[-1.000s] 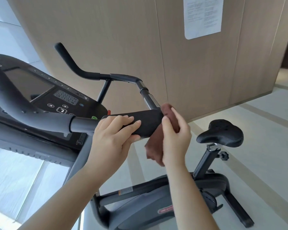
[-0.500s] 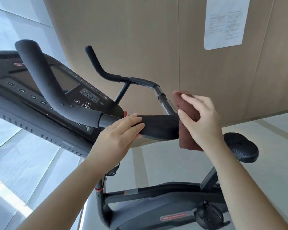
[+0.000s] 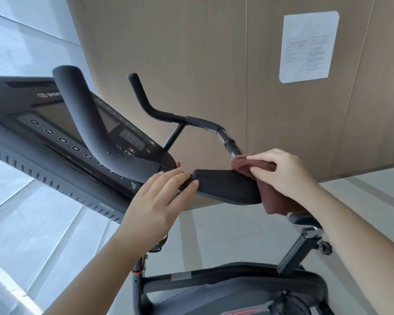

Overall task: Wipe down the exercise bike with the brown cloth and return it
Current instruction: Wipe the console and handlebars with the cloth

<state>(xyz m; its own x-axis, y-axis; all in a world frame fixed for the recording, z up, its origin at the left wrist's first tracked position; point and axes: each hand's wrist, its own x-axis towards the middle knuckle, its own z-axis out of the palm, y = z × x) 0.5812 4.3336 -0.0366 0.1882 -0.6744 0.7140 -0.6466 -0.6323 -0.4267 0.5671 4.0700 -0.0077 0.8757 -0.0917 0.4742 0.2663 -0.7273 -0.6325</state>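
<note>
The black exercise bike [image 3: 237,289] fills the lower middle, with its handlebar's flat padded arm rest [image 3: 225,186] at centre. My right hand [image 3: 282,171] grips the brown cloth [image 3: 273,201] wrapped over the pad's right end, where the far bar [image 3: 228,139] meets it. My left hand [image 3: 162,201] rests on the pad's left end, fingers fairly straight across the top. The near curved grip [image 3: 89,123] rises at the left. The saddle is mostly hidden behind my right arm; its post [image 3: 298,248] shows.
A black treadmill console [image 3: 55,130] with number buttons stands close behind the handlebar on the left. A wood-panelled wall [image 3: 191,64] with a white paper notice [image 3: 307,46] is behind. Pale floor tiles [image 3: 248,235] lie under the bike.
My right hand has moved the cloth from under the pad's right end up over its top. The view shifted so the bike sits further right. My left hand stays on the pad.
</note>
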